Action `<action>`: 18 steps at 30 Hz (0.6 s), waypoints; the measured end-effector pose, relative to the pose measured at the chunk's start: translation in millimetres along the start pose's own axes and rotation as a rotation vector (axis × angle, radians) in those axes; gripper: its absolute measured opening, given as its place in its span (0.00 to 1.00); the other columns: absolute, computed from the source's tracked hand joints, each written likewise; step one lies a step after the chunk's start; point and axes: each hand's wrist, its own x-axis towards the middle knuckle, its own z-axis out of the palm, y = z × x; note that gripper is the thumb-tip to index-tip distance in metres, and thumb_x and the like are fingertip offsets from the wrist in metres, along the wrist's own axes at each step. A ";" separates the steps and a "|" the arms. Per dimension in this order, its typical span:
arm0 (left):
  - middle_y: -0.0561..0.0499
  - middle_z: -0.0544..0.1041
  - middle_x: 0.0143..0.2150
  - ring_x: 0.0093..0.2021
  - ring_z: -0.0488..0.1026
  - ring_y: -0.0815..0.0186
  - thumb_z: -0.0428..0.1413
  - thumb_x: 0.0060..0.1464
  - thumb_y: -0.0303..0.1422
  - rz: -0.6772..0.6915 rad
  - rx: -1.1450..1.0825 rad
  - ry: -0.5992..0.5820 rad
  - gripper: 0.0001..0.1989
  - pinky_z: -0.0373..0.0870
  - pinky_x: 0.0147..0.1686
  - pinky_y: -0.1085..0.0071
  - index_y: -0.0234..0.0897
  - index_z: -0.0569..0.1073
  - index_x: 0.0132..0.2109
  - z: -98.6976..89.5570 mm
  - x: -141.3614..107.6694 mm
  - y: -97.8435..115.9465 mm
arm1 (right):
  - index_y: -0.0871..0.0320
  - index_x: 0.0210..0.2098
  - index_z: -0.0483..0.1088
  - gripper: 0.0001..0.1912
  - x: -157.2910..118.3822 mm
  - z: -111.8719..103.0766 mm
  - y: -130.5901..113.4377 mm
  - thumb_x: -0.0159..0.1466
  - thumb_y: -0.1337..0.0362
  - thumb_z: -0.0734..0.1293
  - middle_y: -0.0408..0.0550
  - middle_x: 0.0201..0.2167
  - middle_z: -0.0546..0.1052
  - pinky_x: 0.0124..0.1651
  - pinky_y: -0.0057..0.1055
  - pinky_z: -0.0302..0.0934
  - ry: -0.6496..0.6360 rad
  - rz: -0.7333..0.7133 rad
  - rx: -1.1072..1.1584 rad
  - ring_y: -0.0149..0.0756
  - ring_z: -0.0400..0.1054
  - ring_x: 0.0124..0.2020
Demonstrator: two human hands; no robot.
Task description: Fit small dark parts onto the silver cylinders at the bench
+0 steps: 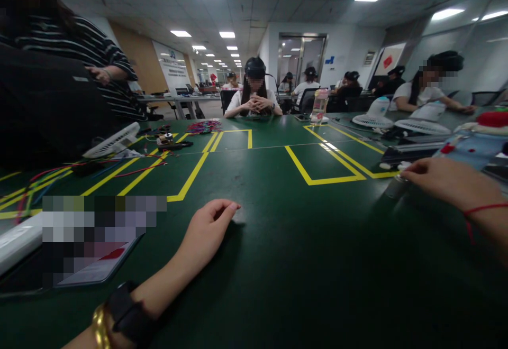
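My left hand (210, 227) rests low over the green tabletop (270, 264), its thumb and fingers pressed together. Whatever may be between those fingertips is too small to make out. On the right, my right hand (452, 182) pinches a small grey object with a pale top (398, 180), upright at the table surface. Its exact kind cannot be told. Just beyond that hand are dark metal-like rails (413, 150) and a light blue item with red parts (468, 140).
Yellow tape (309, 181) marks the table. Cables (138, 171) and a white fan (113, 140) lie left, near a tablet-like sheet (107, 267). A clear bottle (318, 107) and more white fans (373, 119) stand farther back. One person (254, 95) sits opposite; another (107, 63) stands left.
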 end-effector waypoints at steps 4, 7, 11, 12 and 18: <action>0.50 0.77 0.34 0.35 0.72 0.60 0.50 0.53 0.45 0.003 -0.014 -0.003 0.18 0.64 0.34 0.68 0.38 0.76 0.38 0.3 -0.2 -1.1 | 0.57 0.40 0.73 0.24 2.0 -8.8 0.2 0.55 0.46 0.61 0.56 0.37 0.75 0.37 0.35 0.55 -0.170 0.067 -0.014 0.40 0.65 0.34; 0.50 0.77 0.34 0.35 0.72 0.60 0.50 0.53 0.45 0.016 -0.025 -0.008 0.18 0.65 0.35 0.67 0.39 0.76 0.38 0.3 -0.4 -1.6 | 0.59 0.41 0.73 0.24 3.7 -14.0 1.6 0.56 0.47 0.61 0.57 0.36 0.75 0.38 0.34 0.55 -0.224 0.071 0.018 0.38 0.65 0.33; 0.49 0.77 0.34 0.35 0.72 0.60 0.49 0.53 0.46 0.008 -0.012 -0.002 0.18 0.65 0.34 0.67 0.38 0.76 0.38 -0.1 -0.2 -0.6 | 0.57 0.38 0.75 0.23 7.7 -13.6 6.7 0.54 0.47 0.64 0.54 0.36 0.75 0.40 0.33 0.55 -0.259 0.088 0.029 0.38 0.65 0.34; 0.49 0.77 0.34 0.35 0.72 0.60 0.49 0.53 0.46 0.008 -0.007 -0.002 0.18 0.65 0.34 0.67 0.38 0.76 0.38 -0.2 -0.2 -0.3 | 0.57 0.38 0.75 0.23 7.9 -13.4 7.0 0.53 0.47 0.64 0.54 0.37 0.75 0.40 0.33 0.55 -0.264 0.091 0.032 0.38 0.65 0.35; 0.51 0.77 0.32 0.34 0.72 0.61 0.50 0.53 0.46 0.015 0.002 -0.006 0.17 0.64 0.34 0.68 0.39 0.76 0.38 -0.1 -0.5 -0.4 | 0.59 0.40 0.75 0.28 0.7 -16.7 -0.3 0.53 0.43 0.63 0.59 0.37 0.75 0.38 0.36 0.54 -0.187 0.085 0.040 0.40 0.64 0.33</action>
